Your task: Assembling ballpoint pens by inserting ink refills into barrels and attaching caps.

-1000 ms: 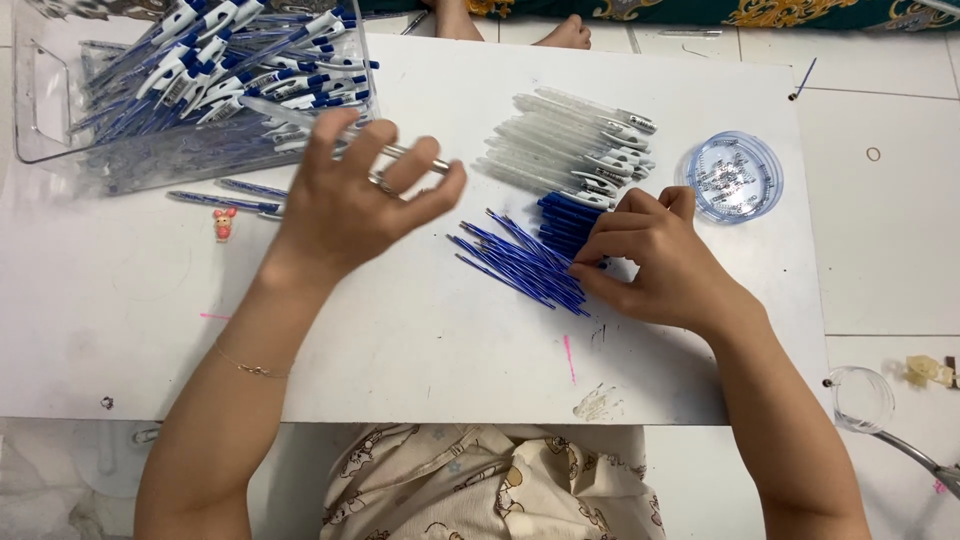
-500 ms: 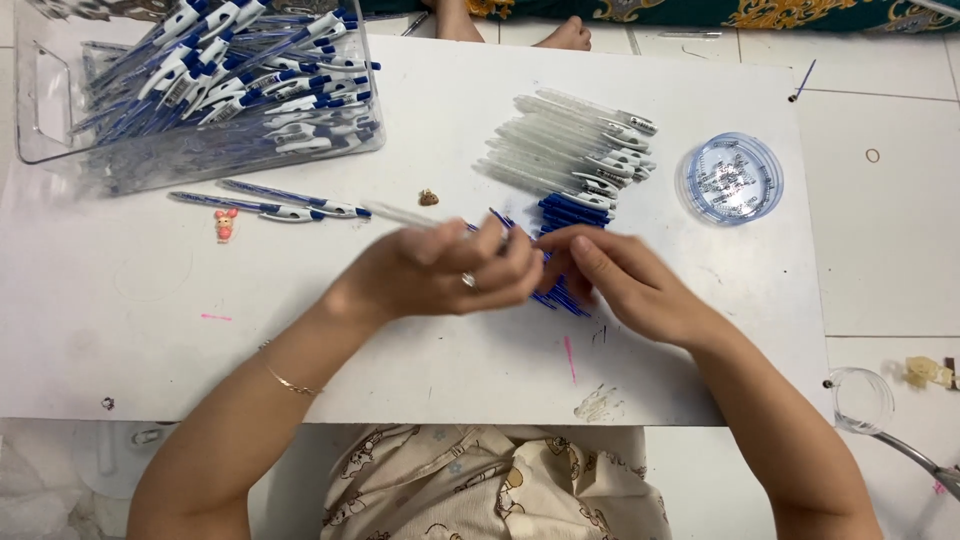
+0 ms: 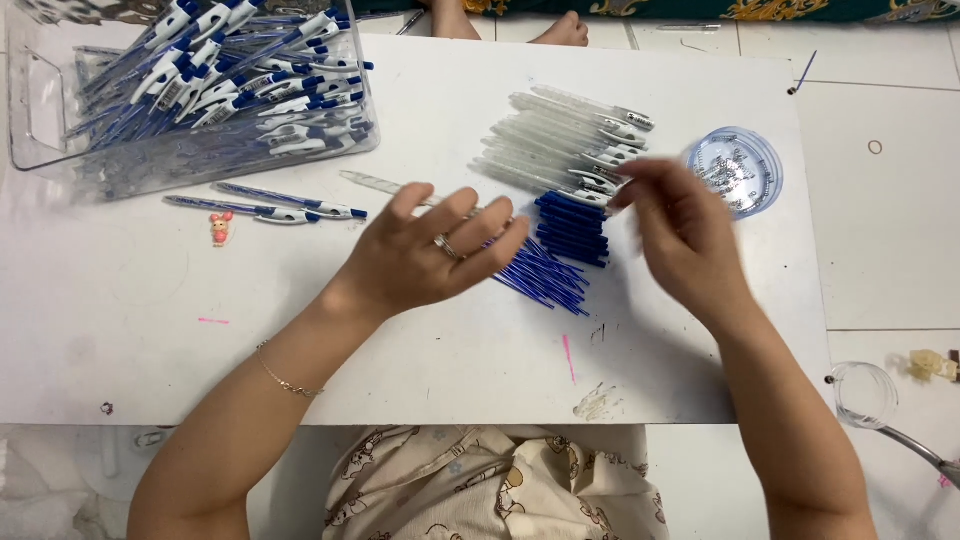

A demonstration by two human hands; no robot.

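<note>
Left hand (image 3: 430, 255) spread open over blue refills (image 3: 545, 275), empty. Right hand (image 3: 680, 225) blurred, hold unclear; clear barrels (image 3: 560, 145) just beyond, round lid (image 3: 735, 170) beside.

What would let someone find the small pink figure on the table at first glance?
Start at the clear plastic bin full of blue-and-white pens at the white table's far left corner. Just in front of it lie two loose pens, end to end. The pink figure sits right below them, well left of the left hand: the only pink, rounded thing among long blue and clear parts.
</note>
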